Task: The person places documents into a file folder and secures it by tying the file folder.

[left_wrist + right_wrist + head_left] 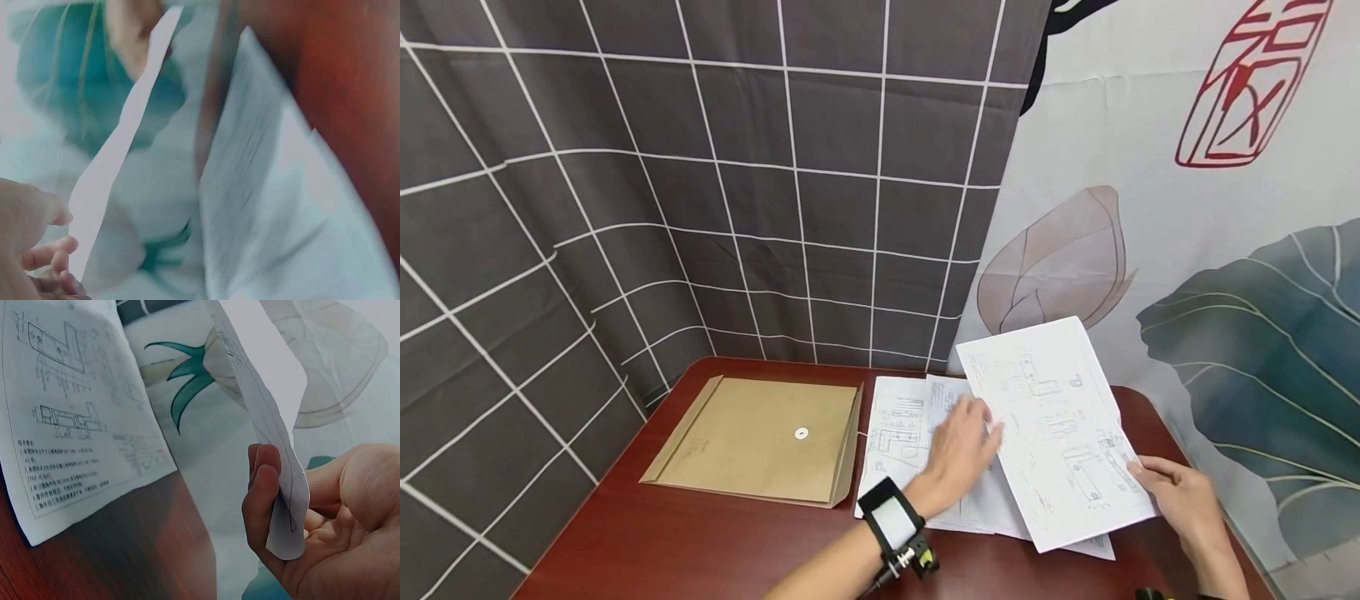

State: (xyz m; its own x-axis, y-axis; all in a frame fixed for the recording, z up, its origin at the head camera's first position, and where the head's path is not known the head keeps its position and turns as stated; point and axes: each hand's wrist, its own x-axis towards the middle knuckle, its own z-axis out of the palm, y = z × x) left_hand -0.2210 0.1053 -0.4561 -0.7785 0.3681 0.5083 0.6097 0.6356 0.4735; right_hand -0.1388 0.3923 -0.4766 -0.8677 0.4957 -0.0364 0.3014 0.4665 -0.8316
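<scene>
My right hand [1183, 500] grips the lower right edge of a raised paper sheet [1052, 400] bearing technical drawings. The right wrist view shows the thumb on one side of the paper and curled fingers [262, 481] on the other. At the sheet's left edge is my left hand [958, 450], above other printed drawings [895, 417] spread on the table. In the left wrist view its fingers [47, 253] are loosely bent beside the sheet's edge, with a gap between thumb and fingers. Whether they touch the paper is hard to tell.
A brown paper document envelope [745, 433] with a white round button lies on the left of the dark red table [700, 542]. Behind the table hang a grey gridded cloth [835, 208] and a white cloth with lotus prints [1150, 167].
</scene>
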